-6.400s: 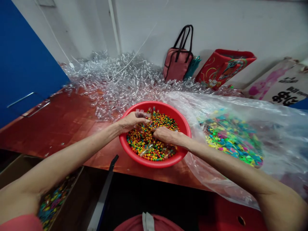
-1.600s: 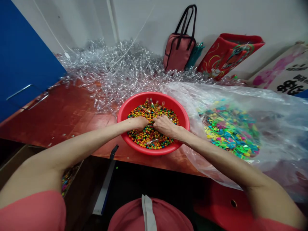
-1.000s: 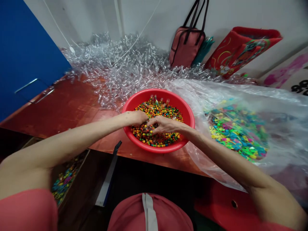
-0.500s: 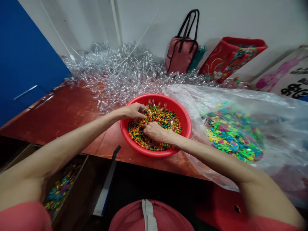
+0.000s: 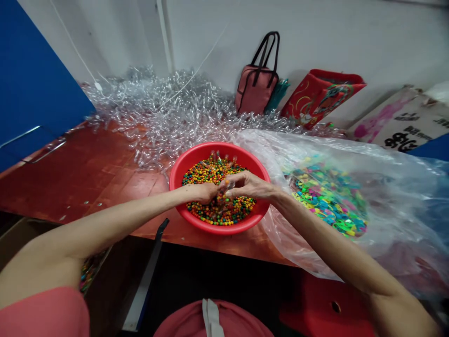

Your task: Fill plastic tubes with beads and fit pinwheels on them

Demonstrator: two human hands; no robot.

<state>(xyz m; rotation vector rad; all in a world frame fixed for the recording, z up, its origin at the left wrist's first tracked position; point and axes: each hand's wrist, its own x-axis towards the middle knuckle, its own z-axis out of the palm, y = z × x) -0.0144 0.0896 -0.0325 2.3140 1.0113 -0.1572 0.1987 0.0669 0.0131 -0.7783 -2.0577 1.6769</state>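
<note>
Head view: left hand [image 5: 205, 193] and right hand [image 5: 249, 184] meet above the middle of a red plastic basin [image 5: 180, 168], which sits on the table [image 5: 87, 178] and is filled with coloured beads [image 5: 210, 171]. Right fingers [image 5: 242, 178] are closed on what looks like a small clear tube [image 5: 229, 185], just above the beads. Left fingers [image 5: 215, 191] are curled right beside it; hold unclear. Heap of clear plastic tubes [image 5: 168, 126] lies behind the basin; clear plastic bag [image 5: 386, 196] of coloured plastic pieces [image 5: 326, 201] is just to its right.
</note>
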